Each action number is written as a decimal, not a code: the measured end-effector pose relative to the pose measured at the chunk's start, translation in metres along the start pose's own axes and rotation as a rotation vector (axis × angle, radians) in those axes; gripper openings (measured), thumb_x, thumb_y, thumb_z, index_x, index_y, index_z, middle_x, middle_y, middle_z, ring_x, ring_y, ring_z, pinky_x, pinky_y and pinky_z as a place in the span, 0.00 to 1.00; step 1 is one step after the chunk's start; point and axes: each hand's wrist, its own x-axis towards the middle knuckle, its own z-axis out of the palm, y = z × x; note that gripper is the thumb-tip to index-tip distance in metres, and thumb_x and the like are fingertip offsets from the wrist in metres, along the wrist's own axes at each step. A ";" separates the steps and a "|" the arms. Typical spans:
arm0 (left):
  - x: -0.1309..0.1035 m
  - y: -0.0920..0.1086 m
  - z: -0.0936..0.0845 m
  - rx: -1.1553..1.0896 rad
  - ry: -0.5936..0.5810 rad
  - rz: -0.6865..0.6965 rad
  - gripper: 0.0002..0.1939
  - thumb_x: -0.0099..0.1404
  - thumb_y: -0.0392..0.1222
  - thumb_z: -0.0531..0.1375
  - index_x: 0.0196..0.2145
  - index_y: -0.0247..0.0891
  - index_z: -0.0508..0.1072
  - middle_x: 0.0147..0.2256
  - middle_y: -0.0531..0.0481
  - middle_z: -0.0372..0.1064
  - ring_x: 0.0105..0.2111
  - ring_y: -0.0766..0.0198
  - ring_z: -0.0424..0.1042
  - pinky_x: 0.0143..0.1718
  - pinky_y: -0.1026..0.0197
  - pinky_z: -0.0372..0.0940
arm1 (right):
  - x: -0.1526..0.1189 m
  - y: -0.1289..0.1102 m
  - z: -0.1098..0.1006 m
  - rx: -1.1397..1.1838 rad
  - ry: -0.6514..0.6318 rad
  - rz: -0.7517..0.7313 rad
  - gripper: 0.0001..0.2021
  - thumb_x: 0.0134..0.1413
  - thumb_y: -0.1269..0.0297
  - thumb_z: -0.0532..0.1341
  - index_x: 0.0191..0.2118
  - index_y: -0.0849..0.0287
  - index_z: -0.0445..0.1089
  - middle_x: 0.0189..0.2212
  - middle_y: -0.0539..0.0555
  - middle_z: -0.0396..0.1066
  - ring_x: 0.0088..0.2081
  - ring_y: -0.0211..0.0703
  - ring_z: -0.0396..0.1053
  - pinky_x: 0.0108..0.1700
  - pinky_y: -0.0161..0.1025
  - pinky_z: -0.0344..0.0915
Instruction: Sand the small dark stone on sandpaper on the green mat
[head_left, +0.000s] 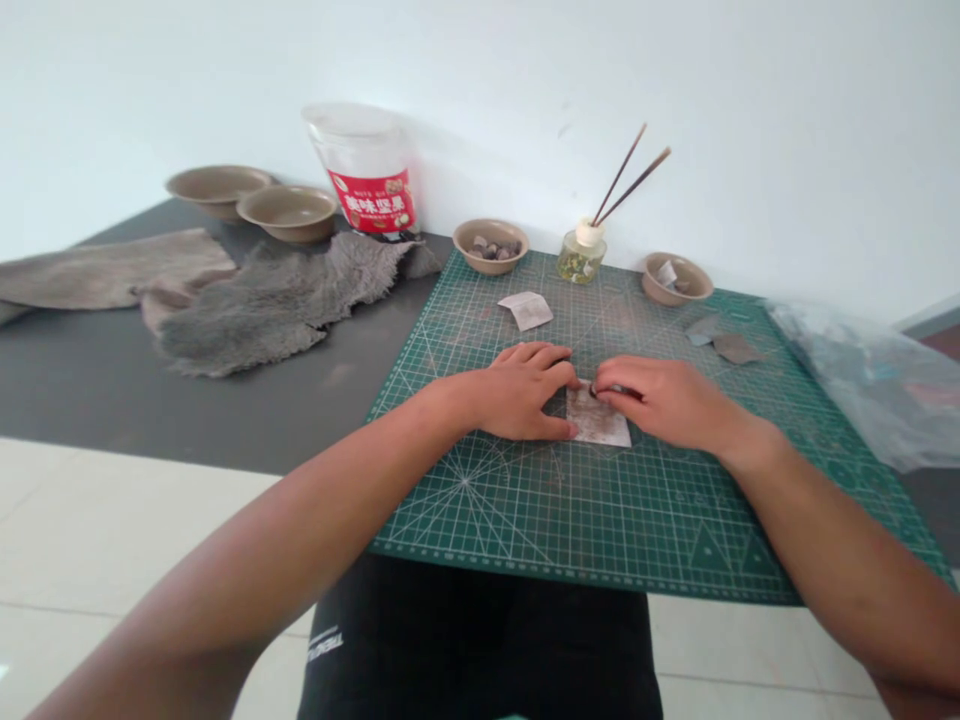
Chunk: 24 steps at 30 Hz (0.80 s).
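Observation:
A small pale square sheet (600, 425) with brown smudges lies on the green cutting mat (517, 510). My left hand (529, 390) rests with fingers spread, its thumb and forefinger on the sheet's left edge. My right hand (656, 395) is closed in a pinch over the sheet's upper right part. Between its fingertips a small dark piece (593, 390) shows, touching the sheet; the fingers hide most of it. Behind my left hand lies another creased pale sheet (528, 309).
At the back stand a bowl of small brownish lumps (491, 248), a reed diffuser bottle (582, 252) and a bowl with scraps (676, 280). Grey scraps (736, 348) and a plastic bag (874, 385) lie right. Left are a grey cloth (255, 310), two bowls (289, 215) and a plastic tub (367, 170).

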 end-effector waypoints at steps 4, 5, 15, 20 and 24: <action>0.000 0.000 0.000 -0.009 -0.007 0.014 0.34 0.66 0.66 0.56 0.61 0.44 0.62 0.70 0.41 0.43 0.70 0.45 0.39 0.67 0.42 0.42 | -0.005 -0.002 -0.001 0.082 -0.075 -0.075 0.07 0.67 0.65 0.56 0.42 0.53 0.73 0.46 0.50 0.76 0.45 0.42 0.74 0.45 0.39 0.68; 0.000 0.000 0.000 -0.007 -0.004 0.018 0.34 0.66 0.66 0.56 0.62 0.44 0.61 0.70 0.41 0.43 0.70 0.45 0.39 0.66 0.41 0.42 | -0.006 -0.002 0.000 0.076 -0.051 -0.076 0.08 0.67 0.65 0.56 0.43 0.53 0.73 0.47 0.50 0.76 0.47 0.43 0.74 0.46 0.40 0.68; 0.001 0.000 0.001 0.001 0.001 0.013 0.34 0.65 0.66 0.56 0.61 0.44 0.62 0.70 0.41 0.43 0.70 0.45 0.40 0.66 0.41 0.43 | -0.001 -0.006 0.003 0.115 -0.029 -0.079 0.09 0.67 0.65 0.55 0.42 0.53 0.73 0.46 0.52 0.76 0.46 0.45 0.74 0.46 0.41 0.69; 0.001 0.000 0.001 0.006 0.000 -0.005 0.34 0.66 0.66 0.56 0.62 0.46 0.62 0.70 0.42 0.43 0.70 0.45 0.38 0.67 0.41 0.41 | 0.001 -0.004 0.006 0.099 0.058 0.043 0.06 0.64 0.65 0.58 0.40 0.54 0.73 0.41 0.53 0.76 0.41 0.45 0.74 0.44 0.43 0.68; 0.001 0.000 0.001 -0.005 -0.008 0.007 0.35 0.65 0.66 0.57 0.62 0.44 0.62 0.70 0.41 0.43 0.70 0.45 0.38 0.67 0.42 0.42 | 0.000 -0.005 0.004 0.187 -0.047 -0.045 0.06 0.65 0.65 0.58 0.39 0.54 0.72 0.42 0.52 0.76 0.43 0.44 0.73 0.45 0.41 0.68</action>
